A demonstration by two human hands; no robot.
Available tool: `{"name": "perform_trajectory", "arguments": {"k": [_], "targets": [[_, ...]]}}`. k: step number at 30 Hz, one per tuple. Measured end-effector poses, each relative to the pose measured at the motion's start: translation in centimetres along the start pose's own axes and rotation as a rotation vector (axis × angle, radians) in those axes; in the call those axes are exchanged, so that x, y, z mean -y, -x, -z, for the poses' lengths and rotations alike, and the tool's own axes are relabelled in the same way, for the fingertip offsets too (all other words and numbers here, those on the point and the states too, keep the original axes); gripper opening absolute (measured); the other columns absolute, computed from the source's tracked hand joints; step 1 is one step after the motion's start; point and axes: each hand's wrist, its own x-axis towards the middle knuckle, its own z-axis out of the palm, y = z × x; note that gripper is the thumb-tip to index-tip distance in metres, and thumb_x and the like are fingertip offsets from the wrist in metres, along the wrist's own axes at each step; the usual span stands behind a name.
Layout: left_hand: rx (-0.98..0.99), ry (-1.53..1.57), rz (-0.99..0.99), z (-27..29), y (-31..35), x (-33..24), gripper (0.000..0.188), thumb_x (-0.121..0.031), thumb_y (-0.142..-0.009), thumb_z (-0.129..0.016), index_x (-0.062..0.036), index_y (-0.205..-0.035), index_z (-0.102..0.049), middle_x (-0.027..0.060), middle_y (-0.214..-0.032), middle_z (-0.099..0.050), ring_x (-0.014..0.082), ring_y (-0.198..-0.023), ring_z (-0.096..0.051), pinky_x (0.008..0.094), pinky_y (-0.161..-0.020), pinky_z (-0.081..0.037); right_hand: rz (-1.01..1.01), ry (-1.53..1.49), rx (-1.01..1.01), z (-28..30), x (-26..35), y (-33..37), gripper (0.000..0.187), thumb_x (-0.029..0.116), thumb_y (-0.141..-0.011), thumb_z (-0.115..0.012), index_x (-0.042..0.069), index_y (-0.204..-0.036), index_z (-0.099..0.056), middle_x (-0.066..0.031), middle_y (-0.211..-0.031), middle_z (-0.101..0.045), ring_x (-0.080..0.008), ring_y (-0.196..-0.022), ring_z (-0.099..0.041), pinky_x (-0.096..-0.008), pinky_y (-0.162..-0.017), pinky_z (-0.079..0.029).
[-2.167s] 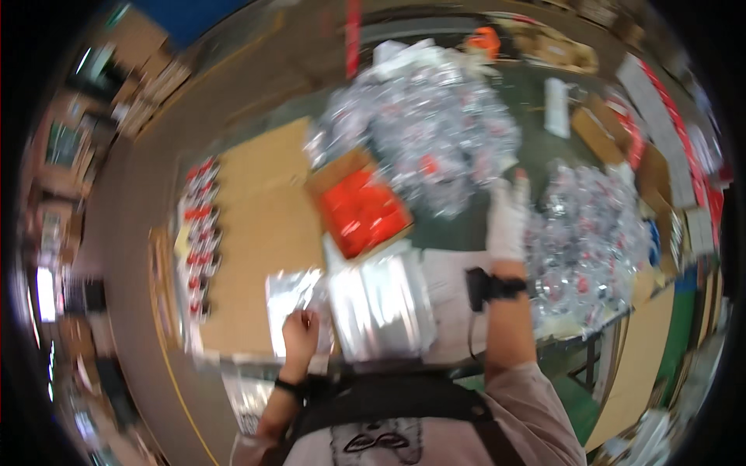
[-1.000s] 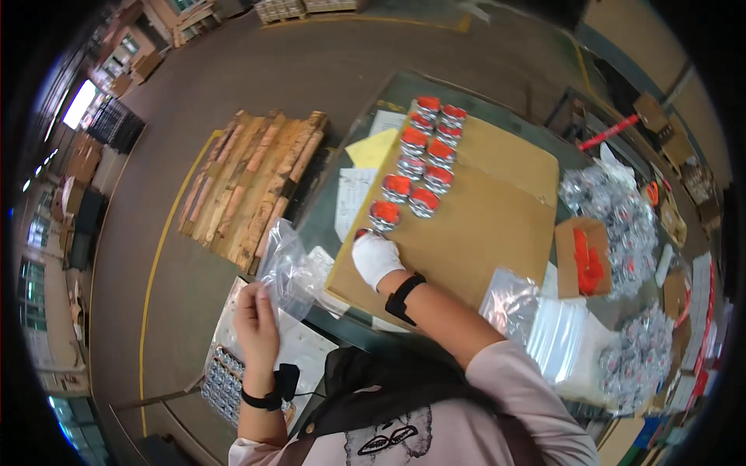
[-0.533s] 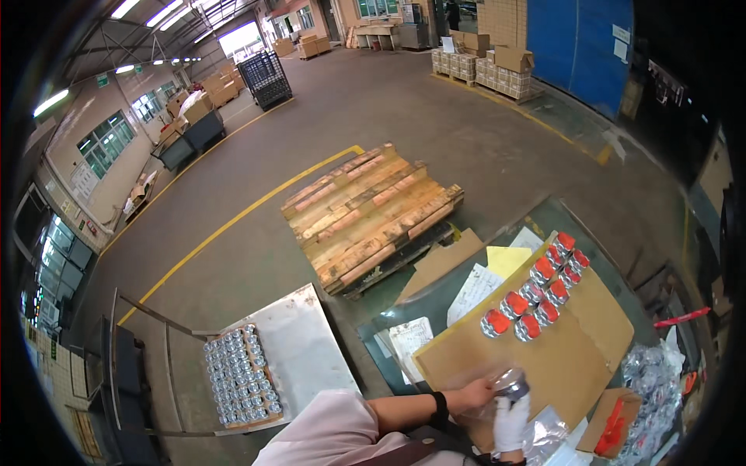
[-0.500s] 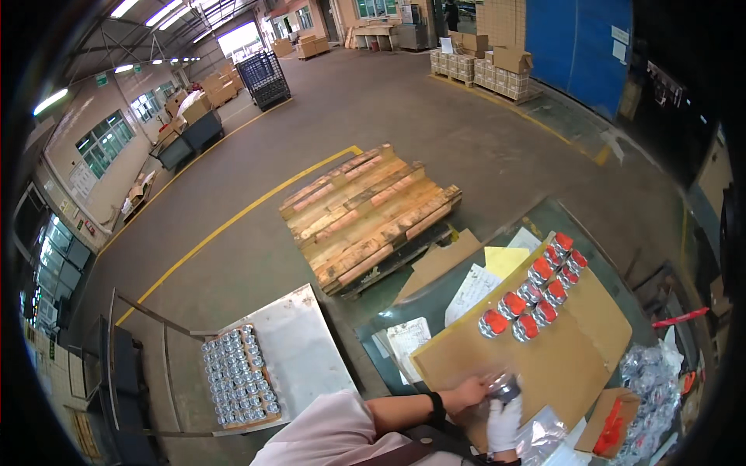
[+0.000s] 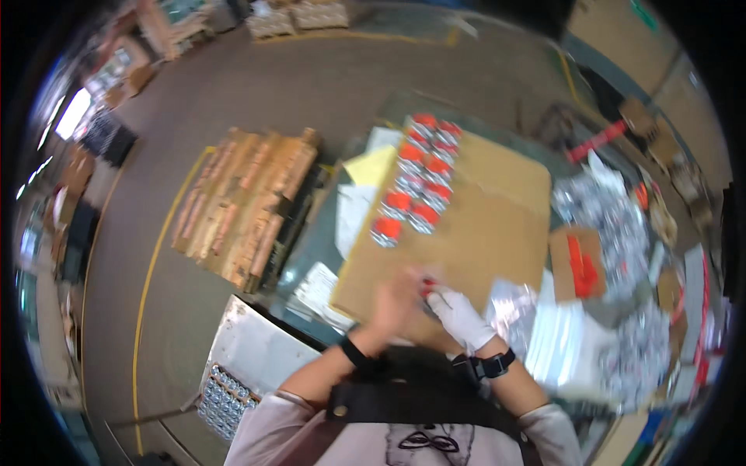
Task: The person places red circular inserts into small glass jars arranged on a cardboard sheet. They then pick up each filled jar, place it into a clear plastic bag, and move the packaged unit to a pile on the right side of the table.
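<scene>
My right hand, in a white glove, is closed around a small metal part with a red patch, just above the near edge of a cardboard sheet. Close beside that part is my bare left hand; motion smears its fingers, so their grip does not show. Farther back on the cardboard stand several silver round metal parts with red tops, in two rough rows. A clear plastic bag lies to the right of my gloved hand.
Right of the cardboard are an open carton with red pieces and a heap of clear plastic bags. Papers lie on the left. Beyond stand a wooden pallet and a metal cart bearing a tray of silver parts.
The view has swung to the right. Both hands stay together over the cardboard's near edge; red now shows on the part between them. The left hand has become blurred.
</scene>
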Motion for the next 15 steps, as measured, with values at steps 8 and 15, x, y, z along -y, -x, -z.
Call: {"name": "perform_trajectory", "arguments": {"k": [8,15], "targets": [[0.247,-0.369,-0.106,1.2,2.4,-1.3,0.021,-0.024,-0.092,-0.059,-0.0057,-0.099,-0.066,0.0088,-0.092,-0.056,0.0244,-0.085,-0.057,0.0384,-0.072,-0.048,-0.748,-0.549,-0.032,-2.2,-2.5,2.0,0.031,0.022,-0.087,-0.069,0.003,-0.109,-0.062,-0.0165,-0.111,-0.063,-0.0228,-0.092,-0.064,-0.0327,-0.076,-0.052],[0.276,-0.628,-0.06,1.4,3.7,3.2,0.015,-0.02,-0.085,-0.064,-0.0063,-0.091,-0.068,0.0166,-0.103,-0.055,0.0348,-0.095,-0.056,0.0445,-0.08,-0.046,0.107,0.589,0.204,-1.7,0.0,2.6,0.021,0.013,-0.084,-0.058,0.006,-0.103,-0.064,-0.0102,-0.111,-0.063,-0.0302,-0.095,-0.064,-0.0423,-0.075,-0.053]]}}
